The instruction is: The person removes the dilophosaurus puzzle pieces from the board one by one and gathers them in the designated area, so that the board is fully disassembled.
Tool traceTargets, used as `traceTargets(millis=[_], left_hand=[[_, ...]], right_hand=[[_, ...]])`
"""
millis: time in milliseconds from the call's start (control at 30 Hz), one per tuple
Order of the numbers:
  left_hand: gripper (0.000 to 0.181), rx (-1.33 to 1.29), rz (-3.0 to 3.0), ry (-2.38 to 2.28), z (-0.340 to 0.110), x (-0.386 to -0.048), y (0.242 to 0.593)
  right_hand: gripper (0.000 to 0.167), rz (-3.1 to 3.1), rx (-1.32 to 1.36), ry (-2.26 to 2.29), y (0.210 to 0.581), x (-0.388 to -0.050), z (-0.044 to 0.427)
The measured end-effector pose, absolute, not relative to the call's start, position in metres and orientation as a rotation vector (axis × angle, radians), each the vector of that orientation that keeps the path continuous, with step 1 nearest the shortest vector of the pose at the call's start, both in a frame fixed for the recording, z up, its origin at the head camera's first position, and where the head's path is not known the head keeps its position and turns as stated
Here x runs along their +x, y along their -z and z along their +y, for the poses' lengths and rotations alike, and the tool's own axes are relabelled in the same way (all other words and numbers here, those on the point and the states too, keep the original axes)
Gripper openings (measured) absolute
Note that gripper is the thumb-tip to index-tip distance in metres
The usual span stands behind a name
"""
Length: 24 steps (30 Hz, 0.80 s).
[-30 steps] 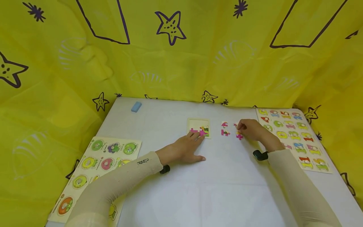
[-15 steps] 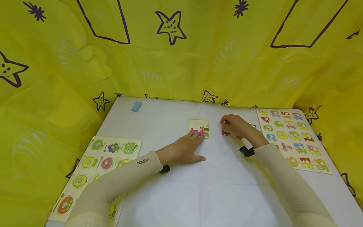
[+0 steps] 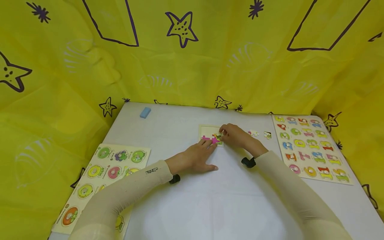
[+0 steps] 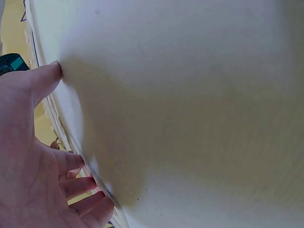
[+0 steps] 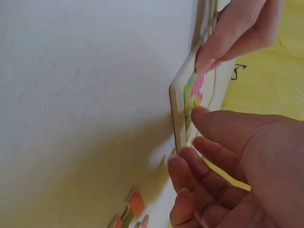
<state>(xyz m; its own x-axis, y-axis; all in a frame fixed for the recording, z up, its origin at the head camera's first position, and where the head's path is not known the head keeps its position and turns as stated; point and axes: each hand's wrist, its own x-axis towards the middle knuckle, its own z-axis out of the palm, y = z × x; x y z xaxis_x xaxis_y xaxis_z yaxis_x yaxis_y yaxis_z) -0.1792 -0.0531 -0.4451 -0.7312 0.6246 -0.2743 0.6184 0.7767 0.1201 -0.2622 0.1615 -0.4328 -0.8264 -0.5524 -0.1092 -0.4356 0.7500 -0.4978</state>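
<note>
A small wooden puzzle tray (image 3: 200, 130) lies mid-table with pink and green pieces along its near part. My left hand (image 3: 196, 156) is spread, fingertips pressing on the pieces at the tray's near edge; its palm side (image 4: 28, 175) shows in the left wrist view. At the tray's right side is my right hand (image 3: 237, 136), fingers bent. In the right wrist view my right hand (image 5: 256, 166) has its thumb over the tray's green part (image 5: 189, 102) and its fingers by the rim; a pale piece edge (image 5: 189, 138) shows between them, mostly hidden.
Loose puzzle pieces lie right of the tray, one white and pink (image 3: 253, 133), one darker (image 3: 267, 134). A number board (image 3: 312, 143) stands at the right, a fruit board (image 3: 102, 166) at the left, and a blue block (image 3: 145, 112) at the back left.
My right hand has moved left from the loose pieces to the tray's right side, uncovering pieces further right. My left hand has stayed on the tray.
</note>
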Motion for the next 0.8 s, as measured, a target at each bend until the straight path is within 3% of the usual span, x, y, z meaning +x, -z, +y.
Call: traceTargets(millis=[800], left_hand=[[0.097,0.963,2.688,-0.058,-0.053,-0.177,0.445]], right_hand=[[0.028,2.677,-0.683,0.57,0.425,-0.262,0.15]])
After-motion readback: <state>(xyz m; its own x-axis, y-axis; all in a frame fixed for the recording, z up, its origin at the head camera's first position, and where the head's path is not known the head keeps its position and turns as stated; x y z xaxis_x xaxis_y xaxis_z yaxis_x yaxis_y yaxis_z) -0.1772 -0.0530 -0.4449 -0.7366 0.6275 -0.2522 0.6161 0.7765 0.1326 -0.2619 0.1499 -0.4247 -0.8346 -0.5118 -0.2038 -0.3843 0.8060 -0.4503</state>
